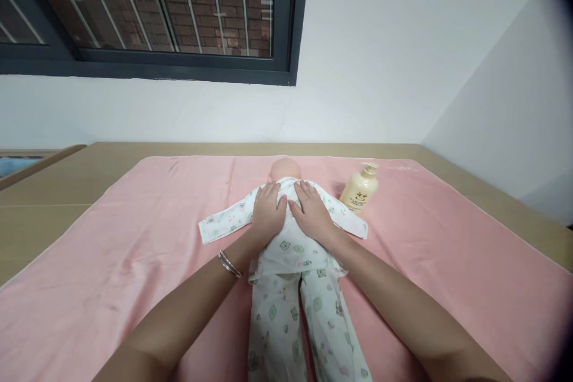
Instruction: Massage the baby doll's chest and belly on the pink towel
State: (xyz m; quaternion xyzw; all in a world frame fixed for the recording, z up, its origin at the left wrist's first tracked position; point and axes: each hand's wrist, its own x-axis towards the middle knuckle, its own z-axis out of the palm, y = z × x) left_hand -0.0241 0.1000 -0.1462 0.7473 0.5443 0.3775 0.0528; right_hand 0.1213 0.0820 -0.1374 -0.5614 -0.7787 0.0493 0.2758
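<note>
A wide tan wooden table (pixel 54 191) fills the lower half of the frame, and most of it is covered by a soft pink towel (pixel 134 250) spread flat. Lying along the middle of the towel, head toward the top of the frame, is a baby doll in white printed pyjamas (pixel 290 286), its bare head just below the white wall and its empty sleeves stretched out to either side.

Both hands rest flat on the doll's chest, side by side and nearly touching. The left hand (pixel 267 210) (a thin silver bangle (pixel 230 264) sits on that wrist) has its fingers spread and pressing down, gripping nothing; the right hand (pixel 310 209) lies the same way, fingers extended over the fabric.

A cream pump bottle of lotion (pixel 360 190) stands upright on the towel, right of centre, just beside the doll's sleeve.

To smooth the top well, I judge that even pressure from both palms, moving outward from the centre, would keep the fabric from bunching.
</note>
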